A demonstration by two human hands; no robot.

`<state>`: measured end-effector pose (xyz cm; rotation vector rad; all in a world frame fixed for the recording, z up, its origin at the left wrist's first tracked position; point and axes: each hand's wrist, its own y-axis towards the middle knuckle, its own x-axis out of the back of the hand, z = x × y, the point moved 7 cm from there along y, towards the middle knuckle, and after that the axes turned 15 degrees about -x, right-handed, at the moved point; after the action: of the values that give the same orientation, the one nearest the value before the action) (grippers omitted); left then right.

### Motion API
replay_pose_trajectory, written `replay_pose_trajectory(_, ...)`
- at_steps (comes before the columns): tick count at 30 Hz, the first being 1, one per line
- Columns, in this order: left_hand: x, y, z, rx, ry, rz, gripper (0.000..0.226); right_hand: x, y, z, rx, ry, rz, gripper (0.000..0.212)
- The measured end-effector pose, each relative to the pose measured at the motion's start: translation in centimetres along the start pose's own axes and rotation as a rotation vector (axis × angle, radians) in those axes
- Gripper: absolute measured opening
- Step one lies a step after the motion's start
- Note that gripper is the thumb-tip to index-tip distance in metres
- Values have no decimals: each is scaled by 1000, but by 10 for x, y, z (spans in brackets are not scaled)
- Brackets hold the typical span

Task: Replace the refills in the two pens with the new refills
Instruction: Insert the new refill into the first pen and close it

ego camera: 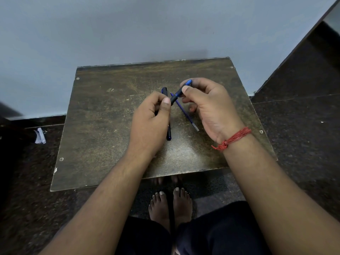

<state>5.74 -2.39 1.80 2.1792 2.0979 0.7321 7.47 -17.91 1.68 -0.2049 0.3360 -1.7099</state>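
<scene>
Both forearms reach forward, left hand [150,116] and right hand [207,103] apparently pinching.

Worn wood table [110,126], grey wall [128,30].

Left hand [150,116] covers the middle of the dark pen [168,134] lying on the bench [103,126]. Right hand [207,105] hides the held pen's [181,92] upper barrel. Refill [185,113] tip too small to resolve.

A person with bare forearms and bare feet [170,207] wears a knotted red thread bracelet [232,138] with loose frayed ends around the right wrist, dark shorts [217,234] covering both thighs, and short, plain nails on the fingers [166,105].
</scene>
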Motion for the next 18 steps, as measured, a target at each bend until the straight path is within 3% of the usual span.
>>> replay_pose_trajectory(8, -2, -1, 1, -18, 9, 6, 22, -4, -1, -2, -32, 19, 28, 5)
replay_pose_trajectory(15, -6, -2, -6, -57, 31, 33, 23, 0, -5, 1, 17, -114, -92, 31)
replay_pose_trajectory(18, -4, -2, -8, -40, 25, 24, 24, 6, -3, -2, -27, 19, -72, 30)
